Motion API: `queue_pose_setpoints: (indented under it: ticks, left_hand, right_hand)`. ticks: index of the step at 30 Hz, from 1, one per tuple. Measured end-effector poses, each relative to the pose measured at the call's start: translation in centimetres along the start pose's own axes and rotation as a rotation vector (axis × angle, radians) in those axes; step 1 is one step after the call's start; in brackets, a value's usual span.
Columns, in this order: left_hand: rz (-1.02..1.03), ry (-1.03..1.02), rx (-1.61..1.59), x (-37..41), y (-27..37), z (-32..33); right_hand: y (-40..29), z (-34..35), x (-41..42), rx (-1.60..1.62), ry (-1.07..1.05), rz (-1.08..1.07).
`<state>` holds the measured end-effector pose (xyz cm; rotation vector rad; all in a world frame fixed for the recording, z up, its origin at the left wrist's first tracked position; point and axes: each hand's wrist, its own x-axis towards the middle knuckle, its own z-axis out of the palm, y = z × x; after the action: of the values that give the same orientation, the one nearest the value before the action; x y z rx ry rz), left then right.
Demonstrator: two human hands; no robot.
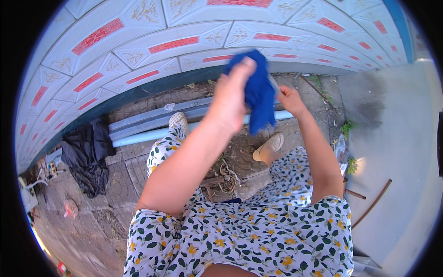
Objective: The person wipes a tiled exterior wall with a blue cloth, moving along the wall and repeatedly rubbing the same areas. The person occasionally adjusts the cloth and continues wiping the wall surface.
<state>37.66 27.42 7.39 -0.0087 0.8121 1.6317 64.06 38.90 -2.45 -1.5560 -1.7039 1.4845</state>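
Note:
A dark blue cloth [258, 100] hangs in the air before me, a little blurred. My left hand [233, 90] grips its upper part, the thumb lying on top of the fabric. At the cloth's right edge, my right hand [290, 99] pinches a thin greyish strip or edge between thumb and fingers; what this piece is cannot be made out. Below the hands are my feet in pale woven shoes [270, 146], on either side of the hanging cloth.
Grey metal profiles [138, 122] and a light blue pipe [138, 139] lie along the foot of a patterned panel wall [180, 31]. Black plastic sheeting [86, 155] is on the paving at left. Dry plant scraps [230, 175] lie below; a curved brown rod [373, 202] is at right.

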Motion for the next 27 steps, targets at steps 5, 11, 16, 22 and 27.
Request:
queue_pose_setpoints:
  ticks: [5, 11, 16, 22, 27]
  left_hand:
    - [0.105, 0.092, -0.142, 0.9, 2.6, 0.0]
    - [0.009, 0.069, -0.206, 1.5, 2.7, -0.9]
    - [0.069, 0.026, -0.252, 1.9, 3.5, -1.8]
    - [0.186, -0.030, -0.366, 2.5, 4.4, -1.9]
    - [0.202, -0.104, -0.414, 1.8, 4.9, -1.8]
  right_hand:
    - [-6.6, 0.2, -4.0, 0.706, 0.157, -0.146]
    - [-5.9, 1.6, -3.0, 1.208, -0.005, -0.112]
    - [-4.8, 2.3, -0.9, 1.136, -0.139, -0.041]
    - [-5.0, 3.0, -1.1, 0.879, -0.139, -0.118]
    - [-5.1, 5.4, -1.9, 0.509, 0.175, -0.212]
